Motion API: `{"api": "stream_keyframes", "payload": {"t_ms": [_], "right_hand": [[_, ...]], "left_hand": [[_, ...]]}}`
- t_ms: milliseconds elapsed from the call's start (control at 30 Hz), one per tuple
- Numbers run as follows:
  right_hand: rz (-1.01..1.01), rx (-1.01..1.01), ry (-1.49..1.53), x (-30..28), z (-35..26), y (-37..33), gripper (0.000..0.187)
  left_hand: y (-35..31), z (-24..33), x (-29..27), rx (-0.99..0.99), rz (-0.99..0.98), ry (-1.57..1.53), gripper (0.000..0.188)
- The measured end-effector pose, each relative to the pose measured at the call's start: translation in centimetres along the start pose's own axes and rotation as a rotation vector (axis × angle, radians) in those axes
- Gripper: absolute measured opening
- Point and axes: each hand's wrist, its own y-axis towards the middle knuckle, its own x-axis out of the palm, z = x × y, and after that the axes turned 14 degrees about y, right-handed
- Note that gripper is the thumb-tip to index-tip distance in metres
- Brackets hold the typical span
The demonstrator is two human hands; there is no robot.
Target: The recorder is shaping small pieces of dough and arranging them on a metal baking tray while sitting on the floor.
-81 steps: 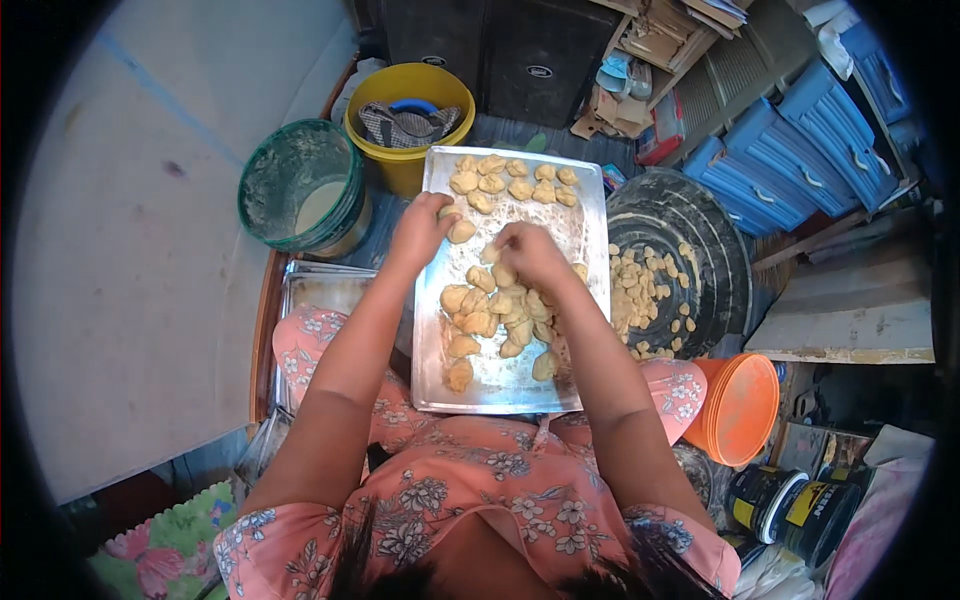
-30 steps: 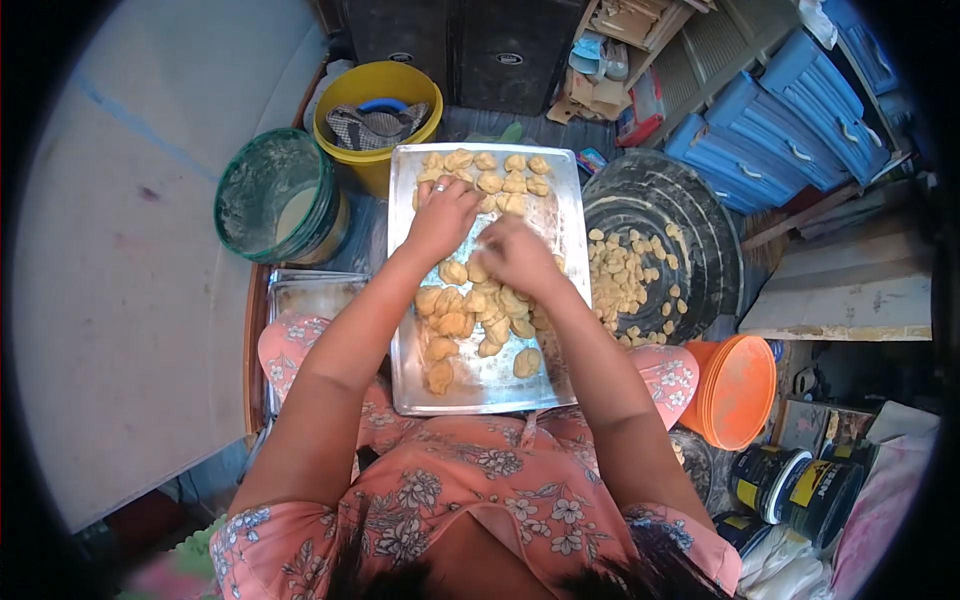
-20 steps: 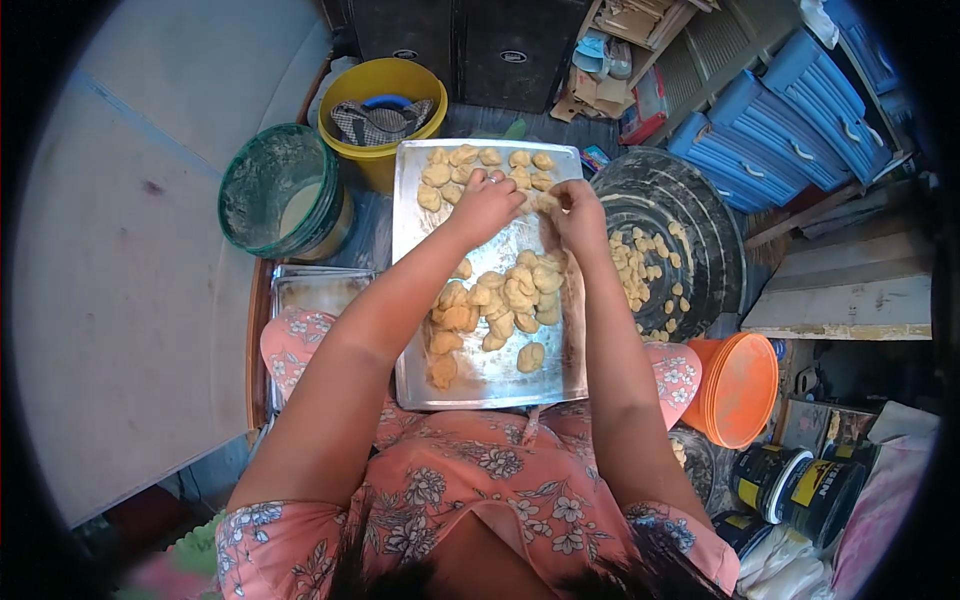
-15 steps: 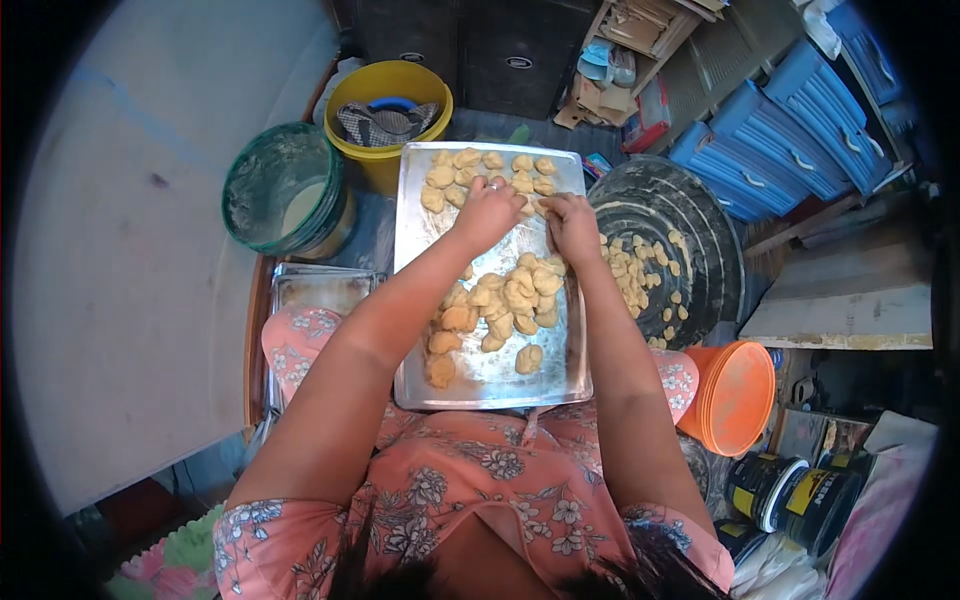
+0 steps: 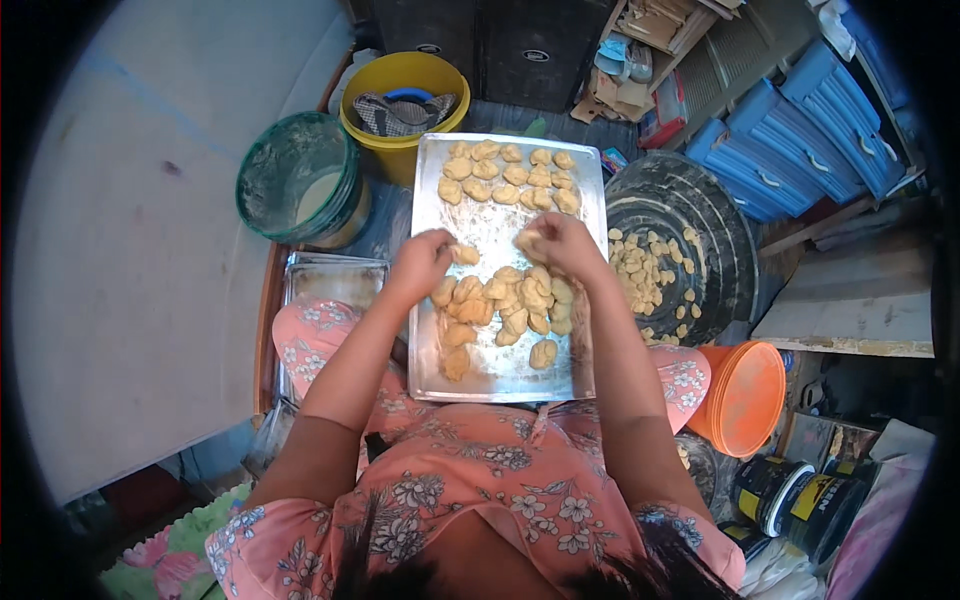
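Note:
A metal baking tray [image 5: 430,345] rests across my lap. Rows of pale yellow dough pieces [image 5: 485,170] fill its far end. Nearer to me lies a loose heap of dough pieces [image 5: 510,295], with a single dough piece [image 5: 543,354] apart from it. By the tray's left edge, my left hand [image 5: 420,268] has its fingertips closed on a dough piece [image 5: 466,255]. My right hand [image 5: 565,246], over the right side between rows and heap, pinches another dough piece [image 5: 528,239]; its fingers partly cover that one.
Beyond the tray stand a green bucket [image 5: 350,205] and a yellow bucket [image 5: 455,110] with a checked cloth. On the right, a round black tub [image 5: 730,250] holds many small dough bits, beside an orange bucket [image 5: 750,400]. Other metal trays [image 5: 335,268] lie at left.
Both hands have drawn back from the far rows toward the heap and moved apart. The far rows show more pieces now. Each hand now has a dough piece at its fingertips.

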Motion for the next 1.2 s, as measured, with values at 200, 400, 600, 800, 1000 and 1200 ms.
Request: {"api": "stream_keyframes", "payload": {"t_ms": [200, 400, 600, 800, 1000, 1200], "right_hand": [[0.191, -0.322, -0.232, 6.1, -0.3, 3.8, 0.027], [0.073, -0.030, -0.353, 5.6, -3.1, -1.5, 0.032], [-0.080, 0.125, 0.042, 2.8, -0.7, -0.4, 0.017], [0.133, -0.248, -0.266, 4.1, 0.7, 2.0, 0.022], [0.312, -0.220, -0.279, 3.7, 0.0, 1.2, 0.031], [-0.033, -0.009, -0.475, 1.7, 0.4, -0.7, 0.033]], "left_hand": [[3.6, -0.3, 0.7, -0.114, 0.321, 0.064, 0.022], [3.1, -1.9, 0.8, 0.072, 0.221, 0.200, 0.027], [4.2, 1.1, 0.7, 0.252, 0.368, 0.324, 0.025], [6.2, 0.9, 2.4, 0.298, 0.244, 0.474, 0.025], [5.6, 1.5, 2.9, 0.253, 0.285, 0.423, 0.030], [6.2, 2.3, 3.8, 0.467, 0.215, 0.413, 0.031]]}}
